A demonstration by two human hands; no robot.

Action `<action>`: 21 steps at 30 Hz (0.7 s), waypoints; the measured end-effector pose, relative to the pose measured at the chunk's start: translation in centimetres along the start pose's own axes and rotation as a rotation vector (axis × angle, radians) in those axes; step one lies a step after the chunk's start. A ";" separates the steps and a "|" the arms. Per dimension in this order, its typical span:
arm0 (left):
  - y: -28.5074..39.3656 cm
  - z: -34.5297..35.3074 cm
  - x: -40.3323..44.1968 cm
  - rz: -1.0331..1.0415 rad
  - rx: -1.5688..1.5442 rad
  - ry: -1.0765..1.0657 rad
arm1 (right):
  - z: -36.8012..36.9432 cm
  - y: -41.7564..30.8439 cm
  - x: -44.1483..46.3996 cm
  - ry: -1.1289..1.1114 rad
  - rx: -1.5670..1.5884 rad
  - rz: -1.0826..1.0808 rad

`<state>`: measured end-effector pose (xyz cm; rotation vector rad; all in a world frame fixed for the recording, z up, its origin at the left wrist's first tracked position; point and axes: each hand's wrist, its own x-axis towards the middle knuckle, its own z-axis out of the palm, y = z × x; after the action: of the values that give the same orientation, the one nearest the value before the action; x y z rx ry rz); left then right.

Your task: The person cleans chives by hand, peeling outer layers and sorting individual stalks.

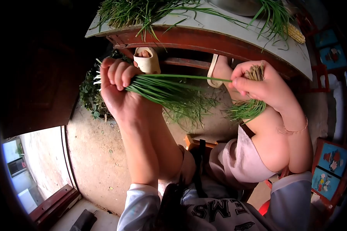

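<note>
My left hand (119,82) is closed round a bunch of garlic chives (162,89), with pale white ends poking out past the fingers and long green blades hanging to the right. Its fingers are curled tight. A single chive blade is stretched from this bunch to my right hand (260,84), pinched there between thumb and finger. The right hand also grips a second chive bunch (254,75), its brown cut ends pointing up and green tips (246,109) drooping below the palm.
A white-topped table (204,23) with a red frame stands ahead, bearing a chive pile (138,13), a metal bowl (239,5) and a corn cob (295,34). Leafy scraps (90,88) lie at left below it. Stools with patterned blue seats (329,165) stand at right.
</note>
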<state>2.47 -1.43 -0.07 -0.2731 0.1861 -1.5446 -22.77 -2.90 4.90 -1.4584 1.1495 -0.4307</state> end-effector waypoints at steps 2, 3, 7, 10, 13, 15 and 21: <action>0.5 -0.2 0.1 0.051 0.029 -0.043 | 0.1 -0.3 -0.2 0.076 0.073 0.009; 0.7 -0.1 0.2 0.039 0.055 -0.066 | 0.1 -0.5 -0.3 0.147 0.146 0.012; -0.3 0.6 -0.1 -0.080 0.114 -0.095 | -0.3 -0.8 -0.3 0.215 0.244 -0.172; -3.5 1.6 -0.3 0.163 0.407 -0.020 | -0.6 -0.8 -0.5 0.137 0.474 -0.181; -6.3 1.9 -0.4 0.448 0.812 0.116 | -0.9 -0.6 -0.6 0.023 0.697 -0.175; -4.8 0.5 -0.6 0.236 1.113 -0.170 | -0.9 -0.4 -0.4 -0.066 0.863 -0.224; -8.5 0.2 -2.7 0.008 1.635 -0.061 | 0.2 -0.8 -0.8 -0.072 0.856 -0.303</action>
<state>-5.71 1.25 2.44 0.9624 -1.0963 -1.2406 -22.69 -2.28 5.84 -0.8665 0.5512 -0.9374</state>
